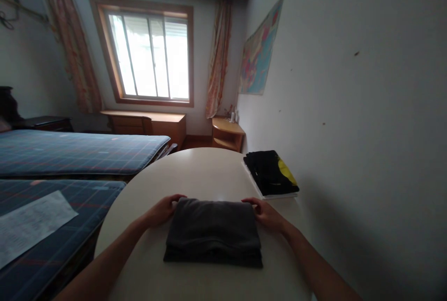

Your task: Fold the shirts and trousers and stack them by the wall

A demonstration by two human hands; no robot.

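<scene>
Gray cloth (pixel 214 231) held by its far corners

It lay folded on the white table (pixel 195 170), before the person. The left hand (pixel 163 211) and right hand (pixel 268 215) had fingers pinched on opposite corners, probably keeping the fold square. Black clothes (pixel 265 173) sat by the wall (pixel 356 166), likely leaving room. Print on the paper (pixel 35 224) was too small to read.

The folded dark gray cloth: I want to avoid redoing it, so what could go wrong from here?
The folded dark gray cloth could loosen if lifted: the left hand and right hand are at its far corners, while no hand steadies the layered near edge.

The black folded stack sits at the edge of the white table, close beyond the right hand, so a bump might shift it or tip it off.
</scene>
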